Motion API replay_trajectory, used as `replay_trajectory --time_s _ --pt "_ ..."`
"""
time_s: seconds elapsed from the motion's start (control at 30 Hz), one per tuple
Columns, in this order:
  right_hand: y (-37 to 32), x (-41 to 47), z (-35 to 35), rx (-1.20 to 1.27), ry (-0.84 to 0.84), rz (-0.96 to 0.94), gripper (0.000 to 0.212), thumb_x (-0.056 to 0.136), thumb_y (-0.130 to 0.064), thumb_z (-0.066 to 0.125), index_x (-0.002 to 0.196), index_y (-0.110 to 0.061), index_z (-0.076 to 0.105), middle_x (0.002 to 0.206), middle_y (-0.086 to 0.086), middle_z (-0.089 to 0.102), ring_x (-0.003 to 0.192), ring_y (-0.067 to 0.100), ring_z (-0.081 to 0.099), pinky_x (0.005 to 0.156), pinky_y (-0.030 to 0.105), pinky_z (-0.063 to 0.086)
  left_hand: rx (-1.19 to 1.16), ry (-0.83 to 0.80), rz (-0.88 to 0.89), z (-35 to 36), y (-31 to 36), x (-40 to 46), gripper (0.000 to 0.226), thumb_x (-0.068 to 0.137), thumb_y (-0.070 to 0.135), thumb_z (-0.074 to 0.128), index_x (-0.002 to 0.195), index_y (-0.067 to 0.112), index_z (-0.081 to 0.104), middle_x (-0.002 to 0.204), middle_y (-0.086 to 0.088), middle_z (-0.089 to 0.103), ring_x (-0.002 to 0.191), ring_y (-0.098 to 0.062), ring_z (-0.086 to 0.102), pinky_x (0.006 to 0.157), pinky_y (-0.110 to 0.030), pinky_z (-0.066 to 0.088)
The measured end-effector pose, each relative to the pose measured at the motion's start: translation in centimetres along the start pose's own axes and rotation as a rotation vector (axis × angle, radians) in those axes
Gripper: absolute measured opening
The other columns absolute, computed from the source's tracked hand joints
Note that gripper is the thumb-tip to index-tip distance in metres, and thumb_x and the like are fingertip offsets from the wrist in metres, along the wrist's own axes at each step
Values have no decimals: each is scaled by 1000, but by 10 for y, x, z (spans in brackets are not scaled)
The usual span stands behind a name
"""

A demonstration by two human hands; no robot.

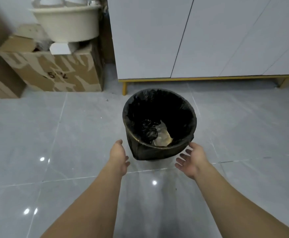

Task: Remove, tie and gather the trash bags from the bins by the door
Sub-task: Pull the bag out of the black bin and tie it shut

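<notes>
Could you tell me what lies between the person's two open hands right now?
In the head view, the near side of the bin, lined with a black bag, sits between the left hand and right hand; neither touches it.

Glossy tile floor (71, 134); crinkled black plastic bag (159, 107); cardboard box (59, 73).

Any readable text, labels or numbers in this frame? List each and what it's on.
Nothing reads cleanly.
Cardboard box: dark handwritten mark low on the front, possibly starting with "5", too blurred to read.
Same box: large pale printed shapes across the front, not legible as text.
Trash bin, black bag, white cabinet, cream basin: no text visible.
</notes>
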State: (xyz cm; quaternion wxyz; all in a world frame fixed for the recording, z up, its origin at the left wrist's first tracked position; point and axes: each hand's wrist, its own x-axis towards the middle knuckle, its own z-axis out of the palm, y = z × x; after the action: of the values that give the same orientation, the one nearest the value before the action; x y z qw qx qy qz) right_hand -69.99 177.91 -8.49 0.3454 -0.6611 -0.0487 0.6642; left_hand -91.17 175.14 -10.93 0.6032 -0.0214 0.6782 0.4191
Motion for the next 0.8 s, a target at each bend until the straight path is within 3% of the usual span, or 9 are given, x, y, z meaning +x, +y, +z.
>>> replay_trajectory --time_s 0.1,0.17,0.3,0.4,0.5,0.6,0.7,0.8 --pt "7 20 -5 118 -36 17 68 94 -45 44 150 -13 23 147 18 39 137 37 36 112 50 28 -134 -74 -52 1 -9 17 61 97 41 39 149 12 30 143 -15 44 120 -35 53 103 -48 42" --pt "7 28 -7 174 -48 1 72 93 -48 44 151 -13 21 143 17 45 132 36 43 113 51 27 -210 -111 -66 3 -12 23 57 97 37 42 143 7 33 125 -14 56 107 -33 60 99 -47 46" --pt "4 27 -10 156 -87 -25 57 93 -45 48 136 -8 46 115 9 64 108 26 61 109 44 36 -184 -155 -27 4 -19 21 31 91 26 47 112 9 61 102 -10 66 89 -26 63 76 -39 56" --pt "1 10 -9 108 -72 -45 40 97 -36 47 127 -11 57 106 6 68 93 20 65 84 35 48 -163 -133 -3 -1 -18 8 35 92 20 45 119 6 62 94 -10 69 81 -24 65 64 -35 54" --pt "-8 -12 -7 77 17 -53 34 99 -27 45 125 -9 57 94 6 66 80 19 62 62 31 47 -157 -126 9 -4 -2 -18 28 95 15 43 114 4 60 84 -10 68 71 -21 63 58 -33 51" --pt "-19 -38 -3 71 35 -55 22 100 -21 44 117 -12 55 85 7 61 72 19 58 57 31 44 -127 -123 22 3 22 -48 19 96 11 39 96 5 58 69 -8 64 65 -20 60 54 -32 49" --pt "-39 -58 3 14 31 -109 12 99 -15 43 98 -11 54 79 7 59 67 17 55 56 30 43 -7 -103 66 13 51 -71 17 96 12 38 93 8 54 79 -9 58 68 -21 57 58 -34 48" --pt "-58 -62 7 -83 -15 -188 17 98 -14 43 85 -12 53 74 5 57 62 17 52 56 29 43 169 -47 177 20 82 -74 14 92 13 40 80 13 48 74 -5 47 62 -19 45 65 -35 46"
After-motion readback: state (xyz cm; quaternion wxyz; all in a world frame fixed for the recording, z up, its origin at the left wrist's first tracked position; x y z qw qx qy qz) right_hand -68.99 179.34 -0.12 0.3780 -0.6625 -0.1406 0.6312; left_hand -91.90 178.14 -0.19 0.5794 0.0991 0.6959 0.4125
